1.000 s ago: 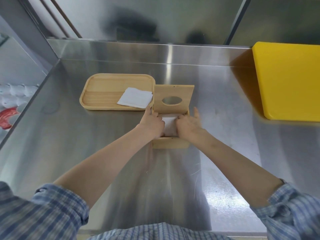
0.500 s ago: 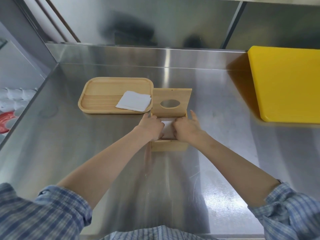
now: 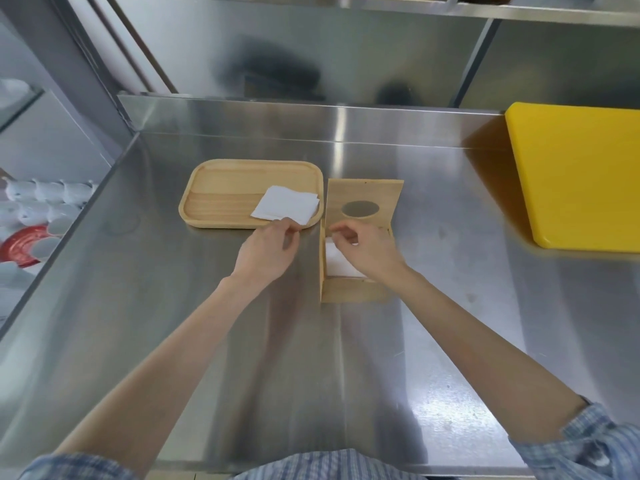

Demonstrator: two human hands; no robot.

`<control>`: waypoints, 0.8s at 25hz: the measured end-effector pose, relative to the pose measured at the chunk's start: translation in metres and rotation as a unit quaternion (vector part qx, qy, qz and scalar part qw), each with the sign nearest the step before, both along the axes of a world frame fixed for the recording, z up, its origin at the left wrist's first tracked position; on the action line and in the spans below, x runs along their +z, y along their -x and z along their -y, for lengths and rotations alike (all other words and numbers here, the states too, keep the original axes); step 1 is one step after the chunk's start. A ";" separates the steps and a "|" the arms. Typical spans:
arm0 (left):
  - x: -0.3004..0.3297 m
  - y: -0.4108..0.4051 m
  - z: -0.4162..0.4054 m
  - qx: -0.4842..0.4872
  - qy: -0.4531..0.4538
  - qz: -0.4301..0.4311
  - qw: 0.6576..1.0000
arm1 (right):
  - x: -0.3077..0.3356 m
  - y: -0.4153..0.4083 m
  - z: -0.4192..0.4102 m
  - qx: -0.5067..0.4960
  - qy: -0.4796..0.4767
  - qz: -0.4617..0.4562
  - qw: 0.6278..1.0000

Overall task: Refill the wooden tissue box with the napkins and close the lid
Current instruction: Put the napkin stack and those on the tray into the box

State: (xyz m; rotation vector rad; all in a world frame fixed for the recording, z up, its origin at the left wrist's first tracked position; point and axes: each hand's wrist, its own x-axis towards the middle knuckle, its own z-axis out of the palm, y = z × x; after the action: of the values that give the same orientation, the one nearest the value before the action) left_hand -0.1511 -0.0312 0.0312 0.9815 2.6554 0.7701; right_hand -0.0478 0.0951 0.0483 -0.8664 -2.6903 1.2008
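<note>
The wooden tissue box (image 3: 349,292) stands mid-counter with its lid (image 3: 363,199) raised; the lid has an oval hole. White napkins (image 3: 334,263) lie inside the box. A stack of white napkins (image 3: 285,208) rests at the right end of the wooden tray (image 3: 221,195), just left of the box. My left hand (image 3: 268,252) is at the tray's near right corner, fingertips touching the stack's near edge, holding nothing. My right hand (image 3: 363,249) hovers over the box opening, fingers loosely curled and empty, hiding part of the napkins inside.
A yellow cutting board (image 3: 581,174) lies at the far right of the steel counter (image 3: 138,289). A steel backsplash (image 3: 311,116) runs along the rear. Beyond the counter's left edge, white cups (image 3: 41,202) and a red item (image 3: 20,244) sit lower down.
Both hands have lifted off the napkins pressed into the box. My left hand has moved left to the tray's napkin stack; my right hand has risen above the box.
</note>
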 end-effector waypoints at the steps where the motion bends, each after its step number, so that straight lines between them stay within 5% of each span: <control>1: 0.000 0.004 0.004 0.005 0.007 -0.004 1.000 | 0.002 0.005 0.004 0.001 0.005 -0.002 1.000; 7: 0.001 0.040 0.013 0.036 0.017 0.021 0.999 | 0.002 0.046 0.028 0.034 0.007 0.023 0.999; 20: -0.026 0.129 -0.021 0.054 0.104 0.117 0.986 | -0.036 0.152 0.010 0.018 -0.036 0.254 0.966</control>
State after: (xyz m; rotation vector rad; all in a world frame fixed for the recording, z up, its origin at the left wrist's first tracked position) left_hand -0.2803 -0.0104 0.0056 0.6552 2.5358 0.5751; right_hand -0.1995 0.0856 0.0123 -1.2678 -3.1251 0.9845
